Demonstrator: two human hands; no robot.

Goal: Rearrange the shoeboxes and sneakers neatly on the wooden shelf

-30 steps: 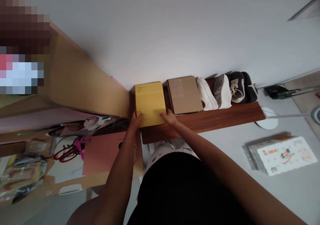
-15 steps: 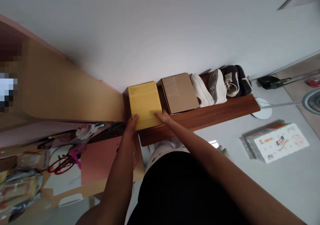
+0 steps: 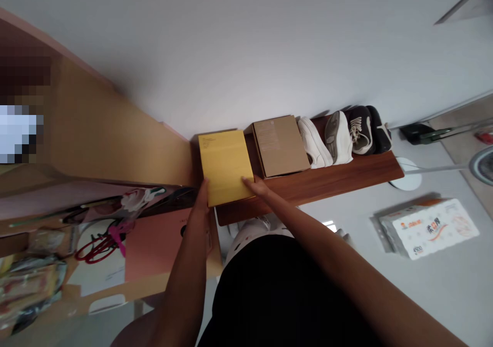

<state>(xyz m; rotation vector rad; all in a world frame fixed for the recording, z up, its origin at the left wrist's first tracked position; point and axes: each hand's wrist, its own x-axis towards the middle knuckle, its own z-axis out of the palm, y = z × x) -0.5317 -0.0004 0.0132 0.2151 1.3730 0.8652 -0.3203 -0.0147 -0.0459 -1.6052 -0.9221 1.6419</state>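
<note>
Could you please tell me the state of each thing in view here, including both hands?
Yellow box: closed, between both hands.
Left hand: against the yellow box's edge.
Right hand: fingers on the yellow box's corner.
Kraft cardboard box: closed, lying flat.
White sneakers: side by side on the shelf.
Dark sneakers: side by side on the shelf.
Tissue pack: wrapped, lying flat.

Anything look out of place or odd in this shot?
Yes: a tissue pack lies on the floor beyond the wooden shelf, apart from the yellow box and shoes lined up on the shelf, so it looks left behind.
</note>
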